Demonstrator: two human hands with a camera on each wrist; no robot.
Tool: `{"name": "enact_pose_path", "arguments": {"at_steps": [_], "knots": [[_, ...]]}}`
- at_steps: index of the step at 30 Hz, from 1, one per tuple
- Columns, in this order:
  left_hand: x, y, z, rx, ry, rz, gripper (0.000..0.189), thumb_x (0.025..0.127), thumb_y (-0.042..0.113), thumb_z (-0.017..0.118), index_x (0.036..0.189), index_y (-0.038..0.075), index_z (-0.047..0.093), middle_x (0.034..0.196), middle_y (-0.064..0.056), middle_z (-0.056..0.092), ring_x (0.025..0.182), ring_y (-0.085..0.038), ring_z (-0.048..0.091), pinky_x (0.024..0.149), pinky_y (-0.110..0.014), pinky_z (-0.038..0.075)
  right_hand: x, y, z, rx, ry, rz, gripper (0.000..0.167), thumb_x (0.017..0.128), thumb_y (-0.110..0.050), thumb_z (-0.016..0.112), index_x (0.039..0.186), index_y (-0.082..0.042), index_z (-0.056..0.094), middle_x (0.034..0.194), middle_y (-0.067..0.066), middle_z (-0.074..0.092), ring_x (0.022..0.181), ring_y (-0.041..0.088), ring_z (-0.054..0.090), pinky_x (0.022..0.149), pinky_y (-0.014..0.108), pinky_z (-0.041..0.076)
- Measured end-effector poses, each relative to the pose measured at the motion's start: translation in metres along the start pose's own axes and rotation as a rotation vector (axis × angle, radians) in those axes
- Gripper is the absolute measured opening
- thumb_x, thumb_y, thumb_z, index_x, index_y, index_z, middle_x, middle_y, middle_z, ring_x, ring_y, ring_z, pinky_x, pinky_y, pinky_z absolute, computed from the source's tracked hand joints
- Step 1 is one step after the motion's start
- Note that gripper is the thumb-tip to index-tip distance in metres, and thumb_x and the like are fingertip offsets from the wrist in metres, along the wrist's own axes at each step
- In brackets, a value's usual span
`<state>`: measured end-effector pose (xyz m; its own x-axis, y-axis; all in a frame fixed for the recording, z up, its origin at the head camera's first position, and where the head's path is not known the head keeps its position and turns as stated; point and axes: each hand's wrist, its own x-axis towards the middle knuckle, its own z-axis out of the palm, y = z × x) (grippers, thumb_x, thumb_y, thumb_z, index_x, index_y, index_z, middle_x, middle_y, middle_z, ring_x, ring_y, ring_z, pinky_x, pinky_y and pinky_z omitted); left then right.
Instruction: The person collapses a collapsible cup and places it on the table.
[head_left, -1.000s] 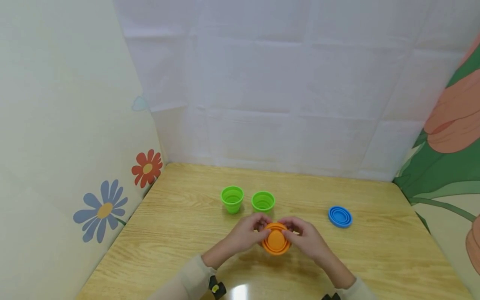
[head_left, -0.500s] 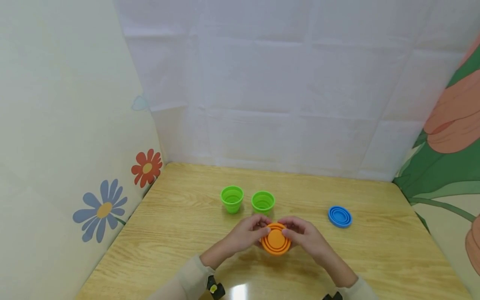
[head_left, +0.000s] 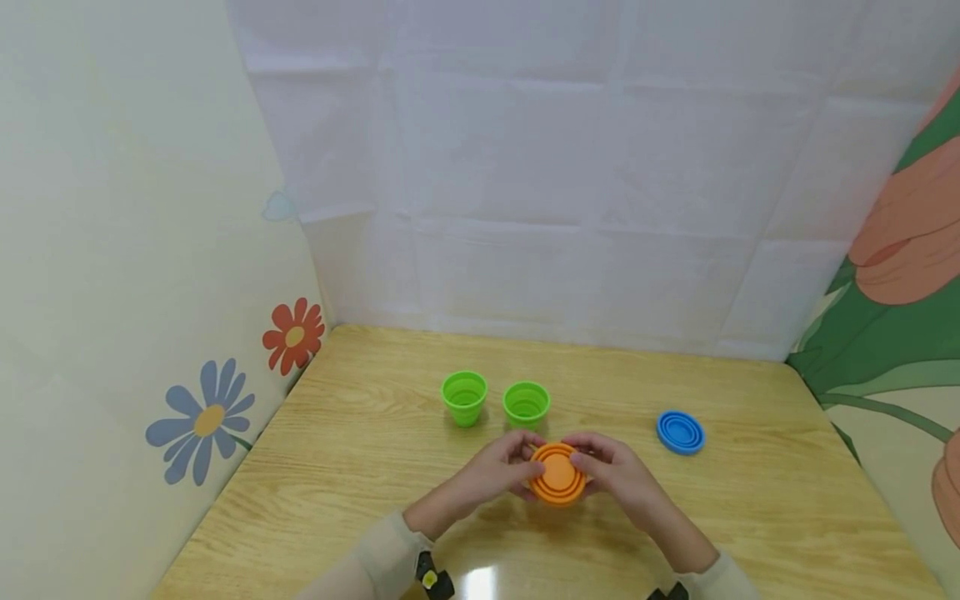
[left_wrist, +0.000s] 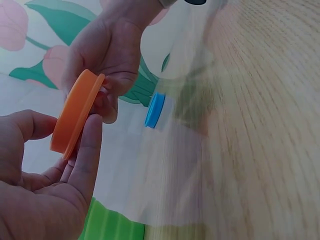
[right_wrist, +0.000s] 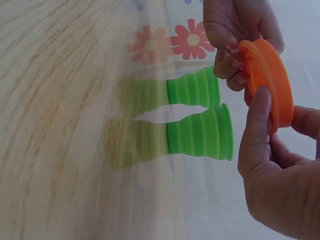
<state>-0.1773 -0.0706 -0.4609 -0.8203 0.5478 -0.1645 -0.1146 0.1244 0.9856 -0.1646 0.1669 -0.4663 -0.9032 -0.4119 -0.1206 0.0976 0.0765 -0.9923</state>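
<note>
Both hands hold an orange collapsible cup [head_left: 558, 472], folded flat into a ringed disc, above the near middle of the table. My left hand [head_left: 495, 467] pinches its left side, thumb on the face toward the head camera and fingers behind. The right hand [head_left: 618, 473] grips the opposite side the same way. In the left wrist view the folded cup [left_wrist: 77, 115] stands edge-on between the two hands, clear of the tabletop. Just beyond the hands stand two green collapsible cups, a left one [head_left: 464, 398] and a right one [head_left: 526, 404], both extended and upright.
A blue collapsible cup [head_left: 680, 432], folded flat, lies on the wooden table [head_left: 750, 508] to the right. A white sheet [head_left: 517, 167] hangs behind the table, and a flower-painted wall [head_left: 112, 292] borders its left side.
The orange cup has shifted slightly right and away from me in both hands, its face tilting a little. The thumbs have moved slightly on it. The green and blue cups stay put.
</note>
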Motion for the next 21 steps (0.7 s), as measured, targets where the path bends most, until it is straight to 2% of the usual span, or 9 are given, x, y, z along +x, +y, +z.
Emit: {"name": "enact_pose_path", "arguments": {"at_steps": [9,21], "knots": [[0.0039,-0.0032,0.0020,-0.051,0.012,-0.011,0.043,0.098,0.012,0.065,0.137,0.000,0.051,0.107,-0.013,0.059,0.090,-0.018,0.065,0.079,-0.038,0.063,0.0005,0.0016,-0.0009,0.020,0.055,0.052,0.050,0.101,-0.028,0.064,0.137,0.005,0.054,0.118,0.008,0.065,0.098,0.018,0.065,0.077,0.036,0.061],[0.0062,-0.0058,0.0021,-0.067,0.018,-0.003,0.042,0.096,0.009,0.068,0.134,0.000,0.054,0.104,-0.012,0.056,0.089,-0.018,0.064,0.077,-0.039,0.063,0.0002,0.0041,-0.0019,0.041,0.076,0.060,0.047,0.100,-0.023,0.065,0.135,0.006,0.054,0.115,0.012,0.055,0.095,0.020,0.062,0.075,0.038,0.062]]}}
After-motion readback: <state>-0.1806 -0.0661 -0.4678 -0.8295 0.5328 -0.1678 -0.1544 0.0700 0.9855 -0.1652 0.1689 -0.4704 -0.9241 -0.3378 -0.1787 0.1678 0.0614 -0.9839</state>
